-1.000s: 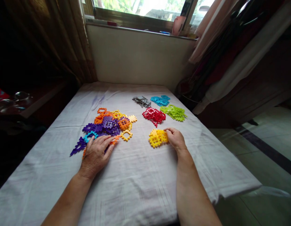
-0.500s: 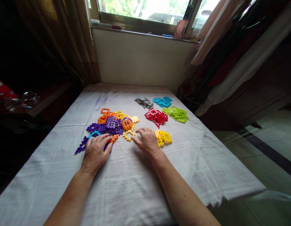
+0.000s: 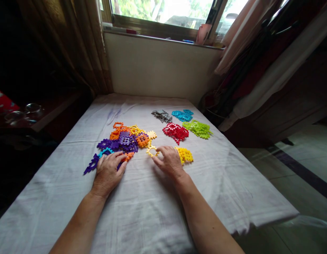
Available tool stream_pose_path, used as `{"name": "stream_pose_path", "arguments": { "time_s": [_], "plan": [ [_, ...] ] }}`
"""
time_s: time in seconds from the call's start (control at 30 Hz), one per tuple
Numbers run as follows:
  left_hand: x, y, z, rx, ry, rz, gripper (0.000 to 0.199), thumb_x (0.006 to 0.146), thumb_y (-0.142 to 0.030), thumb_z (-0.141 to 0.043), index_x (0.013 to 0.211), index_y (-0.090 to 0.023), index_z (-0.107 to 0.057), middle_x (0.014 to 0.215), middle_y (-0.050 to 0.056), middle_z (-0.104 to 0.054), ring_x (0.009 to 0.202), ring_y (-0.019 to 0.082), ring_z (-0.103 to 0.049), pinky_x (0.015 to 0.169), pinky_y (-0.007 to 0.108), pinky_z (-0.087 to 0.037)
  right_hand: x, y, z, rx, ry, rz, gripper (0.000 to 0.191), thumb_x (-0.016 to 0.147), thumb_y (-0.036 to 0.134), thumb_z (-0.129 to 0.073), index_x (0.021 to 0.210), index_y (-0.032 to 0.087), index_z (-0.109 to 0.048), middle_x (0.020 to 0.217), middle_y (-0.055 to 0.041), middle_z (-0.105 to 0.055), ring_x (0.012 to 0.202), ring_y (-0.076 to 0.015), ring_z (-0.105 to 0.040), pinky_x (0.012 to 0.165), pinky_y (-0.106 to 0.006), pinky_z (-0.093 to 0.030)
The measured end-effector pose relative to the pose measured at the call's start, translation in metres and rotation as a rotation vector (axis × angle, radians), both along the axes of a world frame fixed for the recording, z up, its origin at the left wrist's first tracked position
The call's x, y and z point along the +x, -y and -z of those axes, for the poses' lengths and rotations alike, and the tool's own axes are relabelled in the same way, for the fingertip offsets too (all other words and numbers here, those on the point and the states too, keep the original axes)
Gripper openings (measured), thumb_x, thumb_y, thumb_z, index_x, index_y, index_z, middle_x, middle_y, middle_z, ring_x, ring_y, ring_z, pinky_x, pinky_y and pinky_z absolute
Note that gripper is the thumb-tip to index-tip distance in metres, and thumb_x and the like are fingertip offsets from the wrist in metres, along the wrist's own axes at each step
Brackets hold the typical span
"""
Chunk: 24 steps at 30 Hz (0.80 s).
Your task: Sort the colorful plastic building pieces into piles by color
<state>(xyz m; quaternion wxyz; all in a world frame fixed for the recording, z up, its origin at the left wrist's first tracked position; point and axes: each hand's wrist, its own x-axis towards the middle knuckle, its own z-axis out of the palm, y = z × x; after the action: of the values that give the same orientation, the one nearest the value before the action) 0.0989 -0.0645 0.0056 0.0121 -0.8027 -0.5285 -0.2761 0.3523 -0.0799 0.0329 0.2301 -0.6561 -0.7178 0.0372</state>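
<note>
My right hand (image 3: 169,161) pinches a pale yellow interlocking block with an open middle (image 3: 151,151) between thumb and fingers, just right of a mixed heap. My left hand (image 3: 108,171) lies over the near edge of that heap, thumb apart from the fingers, resting on an orange piece (image 3: 129,156) and purple pieces (image 3: 91,163) partly hidden under it. A blue piece (image 3: 105,151) shows by its fingertips. Purple and orange blocks (image 3: 125,139) make up most of the heap. Bright yellow blocks (image 3: 185,155) lie beside my right hand, which covers part of them.
Farther back lie piles of red blocks (image 3: 175,132), green blocks (image 3: 198,129), blue blocks (image 3: 182,115) and grey blocks (image 3: 161,115). A white cloth (image 3: 142,211) covers the table. A pink cup (image 3: 203,34) stands on the windowsill.
My right hand has closed on the pale yellow block and drawn it a little to the right, away from the heap. My left hand has hardly moved.
</note>
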Motion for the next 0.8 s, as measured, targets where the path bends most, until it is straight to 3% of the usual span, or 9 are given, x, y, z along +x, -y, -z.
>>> {"name": "stream_pose_path", "arguments": {
  "time_s": [0.17,0.3,0.5,0.63,0.8],
  "plan": [
    [0.001,0.001,-0.002,-0.029,-0.016,-0.013,0.029,0.091,-0.037,-0.047,0.106,-0.025,-0.069,0.121,0.007,-0.07,0.114,0.026,-0.062,0.105,0.049,-0.037,0.052,0.014,-0.003,0.029,0.003,0.307,0.027,0.084,0.035,-0.066,0.107,0.021,-0.069,0.111,-0.0087,-0.07,0.103,-0.0261,-0.059,0.089,-0.037,-0.04],
    [0.002,0.002,-0.004,-0.046,-0.021,-0.014,0.03,0.091,-0.037,-0.047,0.107,-0.025,-0.069,0.122,0.007,-0.07,0.114,0.027,-0.062,0.106,0.05,-0.036,0.075,0.023,0.001,-0.024,0.034,0.425,0.028,0.084,0.034,-0.064,0.108,0.023,-0.07,0.113,-0.0094,-0.068,0.104,-0.0264,-0.058,0.088,-0.038,-0.041],
    [0.002,0.001,-0.003,-0.041,-0.024,-0.016,0.031,0.091,-0.036,-0.046,0.107,-0.025,-0.07,0.122,0.008,-0.07,0.114,0.027,-0.062,0.106,0.05,-0.037,0.052,0.016,0.009,-0.014,0.128,0.314,0.051,0.081,0.046,-0.068,0.128,0.028,-0.062,0.142,-0.0125,-0.052,0.131,-0.0319,-0.043,0.104,-0.05,-0.03],
    [0.0,0.001,-0.002,-0.031,-0.014,-0.017,0.03,0.091,-0.036,-0.047,0.107,-0.024,-0.07,0.121,0.008,-0.07,0.114,0.027,-0.062,0.105,0.049,-0.037,0.037,0.008,0.013,-0.082,0.237,0.199,0.032,0.087,0.044,-0.061,0.115,0.029,-0.068,0.143,-0.0119,-0.053,0.135,-0.0315,-0.038,0.106,-0.054,-0.025],
    [-0.001,0.0,0.0,-0.008,-0.003,-0.026,0.03,0.091,-0.035,-0.047,0.107,-0.024,-0.07,0.12,0.008,-0.07,0.113,0.027,-0.063,0.104,0.049,-0.038,0.054,0.007,0.015,-0.081,0.237,0.311,0.022,0.092,0.033,-0.054,0.105,0.027,-0.071,0.136,-0.0105,-0.059,0.13,-0.0279,-0.045,0.102,-0.05,-0.03]
  ]
}}
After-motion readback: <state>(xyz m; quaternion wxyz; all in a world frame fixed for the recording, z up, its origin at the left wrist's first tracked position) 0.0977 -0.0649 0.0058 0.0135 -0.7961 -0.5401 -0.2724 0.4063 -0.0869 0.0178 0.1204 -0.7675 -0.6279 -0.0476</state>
